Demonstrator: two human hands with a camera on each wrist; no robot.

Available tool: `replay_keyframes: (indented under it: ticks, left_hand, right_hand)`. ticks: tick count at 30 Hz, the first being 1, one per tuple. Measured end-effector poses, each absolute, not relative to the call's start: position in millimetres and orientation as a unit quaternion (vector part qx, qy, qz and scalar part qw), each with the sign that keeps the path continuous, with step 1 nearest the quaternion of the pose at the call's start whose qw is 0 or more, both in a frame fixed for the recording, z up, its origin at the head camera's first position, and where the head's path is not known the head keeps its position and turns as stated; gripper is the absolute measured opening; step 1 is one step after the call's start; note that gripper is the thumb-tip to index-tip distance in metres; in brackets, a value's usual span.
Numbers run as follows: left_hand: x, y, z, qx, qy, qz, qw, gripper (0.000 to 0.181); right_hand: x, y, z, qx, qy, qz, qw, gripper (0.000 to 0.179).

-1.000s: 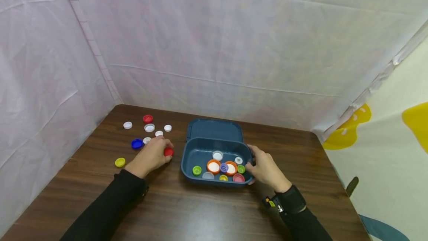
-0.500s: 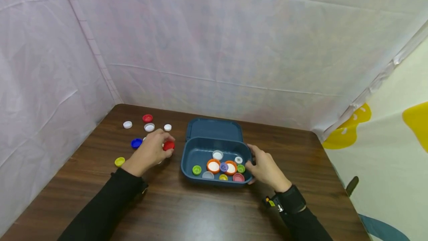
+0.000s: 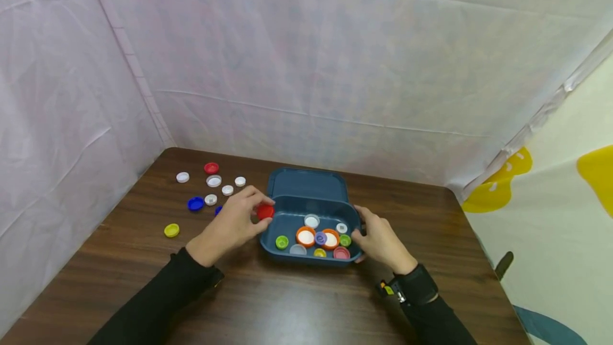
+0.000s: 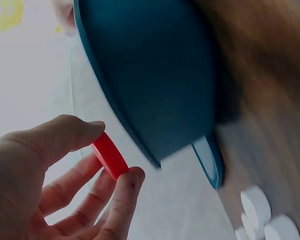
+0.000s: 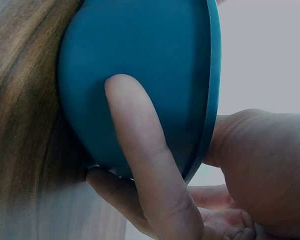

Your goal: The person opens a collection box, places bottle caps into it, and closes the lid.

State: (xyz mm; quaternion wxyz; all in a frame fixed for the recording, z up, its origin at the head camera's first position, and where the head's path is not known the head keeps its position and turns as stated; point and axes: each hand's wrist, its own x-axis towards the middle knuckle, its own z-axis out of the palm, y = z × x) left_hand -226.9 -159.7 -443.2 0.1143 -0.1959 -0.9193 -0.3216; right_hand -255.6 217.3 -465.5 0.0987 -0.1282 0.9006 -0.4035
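Observation:
Between thumb and fingertips my left hand [image 3: 232, 222] pinches a red bottle cap [image 3: 265, 211], raised at the left rim of a dark blue lidded box [image 3: 306, 262]. In the left wrist view the red bottle cap [image 4: 110, 156] is held on edge, apart from the box wall [image 4: 150, 75]. At the box's right end, my right hand [image 3: 383, 241] grips the wall, its thumb over the rim. The right wrist view has a finger [image 5: 140, 135] lying along the outer wall. Inside the box are several caps, among them a green cap [image 3: 281, 242] and an orange-rimmed cap [image 3: 305, 236].
The box's lid [image 3: 307, 182] lies folded back behind it. On the brown table [image 3: 287, 307], left of the box, are several loose caps, including a yellow cap [image 3: 171, 230], a blue cap [image 3: 195, 204], a red cap [image 3: 211, 168] and a white cap [image 3: 182, 177]. White sheeting [image 3: 306, 68] hangs behind.
My left hand has lifted the red bottle cap off the table and carried it right to the box's left rim. White caps and part of another blue one are uncovered. The right hand stays put.

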Motion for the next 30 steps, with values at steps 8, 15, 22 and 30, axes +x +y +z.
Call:
replay_keyframes:
  ticks: [8,15,22,30]
  left_hand:
    - [-217,-135,-450,-0.254,-0.915,-0.297,0.101,0.034]
    - [-215,-130,-455,-0.264,-0.909,-0.316,0.066,0.033]
    - [-216,-135,-453,-0.257,-0.910,-0.311,0.100,0.029]
    - [-218,-145,-446,-0.209,-0.920,-0.310,0.120,0.025]
  right_hand:
    - [-257,217,-466,-0.136,0.903,-0.399,0.087,0.075]
    - [-257,218,-467,-0.134,0.901,-0.403,0.090,0.075]
    - [-257,217,-466,-0.132,0.903,-0.399,0.092,0.075]
    - [-257,217,-466,-0.128,0.903,-0.399,0.094,0.076]
